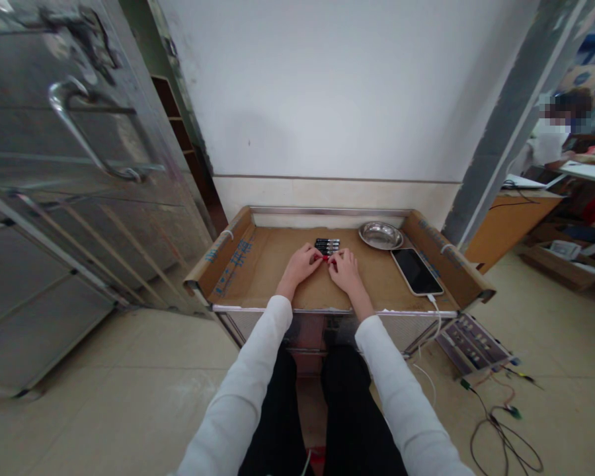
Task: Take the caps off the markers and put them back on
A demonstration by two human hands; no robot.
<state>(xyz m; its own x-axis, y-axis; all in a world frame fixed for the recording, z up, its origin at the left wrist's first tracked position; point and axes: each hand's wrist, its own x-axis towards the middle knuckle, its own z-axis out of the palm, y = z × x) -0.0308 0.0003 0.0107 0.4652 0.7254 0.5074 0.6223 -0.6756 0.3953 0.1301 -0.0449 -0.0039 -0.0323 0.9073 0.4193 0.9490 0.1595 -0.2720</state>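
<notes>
Several short black sticks (326, 243) with pale markings lie side by side in a small stack of rows; whether they are batteries or markers I cannot tell. Just in front of them is a small red stick (326, 258), mostly covered by fingers. My left hand (303, 262) pinches its left end with bent fingers. From the other side, my right hand (344, 270) has its fingertips closed on the right end. Both hands rest low over the brown cardboard lining (272, 264) of a shallow tray-topped cart.
Right of the hands stand a round metal dish (381, 235) and a phone (417, 271) with a white cable. Cardboard sides (441, 254) edge the cart. A metal door (79, 165) is at left; an electrical box (476, 344) and loose cables lie on the floor. A person (550, 139) sits far right.
</notes>
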